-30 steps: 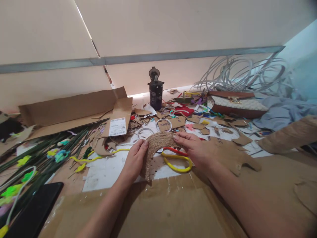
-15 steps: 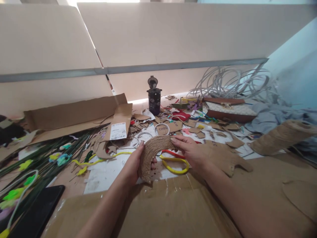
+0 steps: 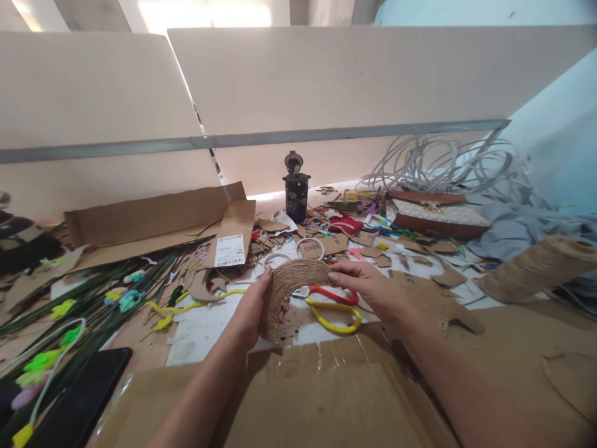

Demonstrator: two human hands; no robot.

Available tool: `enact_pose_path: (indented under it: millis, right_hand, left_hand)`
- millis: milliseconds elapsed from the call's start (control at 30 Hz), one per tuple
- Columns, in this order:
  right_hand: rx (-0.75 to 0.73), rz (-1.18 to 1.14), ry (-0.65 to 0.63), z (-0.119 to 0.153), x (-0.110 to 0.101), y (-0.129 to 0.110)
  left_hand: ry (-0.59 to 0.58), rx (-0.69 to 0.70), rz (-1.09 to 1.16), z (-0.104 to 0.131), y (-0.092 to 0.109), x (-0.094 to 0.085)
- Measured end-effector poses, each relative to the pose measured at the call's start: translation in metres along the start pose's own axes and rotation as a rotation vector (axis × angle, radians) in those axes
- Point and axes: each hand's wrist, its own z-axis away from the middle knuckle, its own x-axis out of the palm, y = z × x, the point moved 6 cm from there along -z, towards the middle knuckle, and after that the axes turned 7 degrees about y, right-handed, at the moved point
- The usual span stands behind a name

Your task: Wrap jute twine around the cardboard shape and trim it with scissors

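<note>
A curved, twine-wrapped crescent (image 3: 293, 281) is held up between both hands above the table's near part. My left hand (image 3: 252, 311) grips its lower left end, thumb in front and fingertips showing through the inner curve. My right hand (image 3: 364, 285) pinches the upper right end between thumb and fingers. Just behind and below the crescent lie scissors (image 3: 336, 316) with one red and one yellow handle; their blades are partly hidden by it. A big cone of twine (image 3: 536, 269) lies on its side at the right.
Taped cardboard (image 3: 298, 398) fills the near side. Cardboard scraps (image 3: 326, 246), a dark open-lidded cup (image 3: 296, 198) and a brown-and-white bag (image 3: 433, 214) lie beyond. On the left are green stems (image 3: 153, 267), pipe-cleaner flowers (image 3: 131, 301) and a black phone (image 3: 84, 398).
The view has tilted up slightly, so the surroundings sit lower and a little to the right. The crescent has turned slightly, and more of the scissors shows. Both hands keep their hold.
</note>
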Motion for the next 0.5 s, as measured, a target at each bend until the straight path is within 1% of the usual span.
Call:
enact_pose_path:
  millis: [200,267,300,333,367,433,467,500]
  right_hand:
    - [0.06,-0.057,-0.171,0.004,0.007,0.002]
    - [0.096,-0.033,-0.205,0.005,0.007,0.005]
    - [0.101,-0.017,-0.201,0.005,0.005,0.006]
    - [0.09,-0.008,-0.173,0.004,0.002,0.006]
    - [0.067,-0.014,-0.118,0.003,-0.003,0.005]
    - [0.022,-0.075,0.05,-0.002,-0.015,0.003]
    - [0.017,-0.12,0.135,-0.004,-0.021,0.004]
    - [0.024,-0.171,0.212,-0.006,-0.025,0.006]
  left_hand:
    - [-0.052,0.086,-0.103,0.002,0.007,-0.002]
    - [-0.081,0.1,-0.092,0.003,0.01,-0.002]
    - [-0.091,0.13,-0.06,0.002,0.013,-0.003]
    - [-0.084,0.183,-0.022,0.002,0.018,-0.005]
    - [-0.056,0.252,0.011,0.001,0.023,-0.01]
    - [0.064,0.392,0.031,-0.003,0.032,-0.023]
    - [0.13,0.422,0.005,-0.005,0.033,-0.029]
    - [0.172,0.422,-0.016,-0.007,0.032,-0.034]
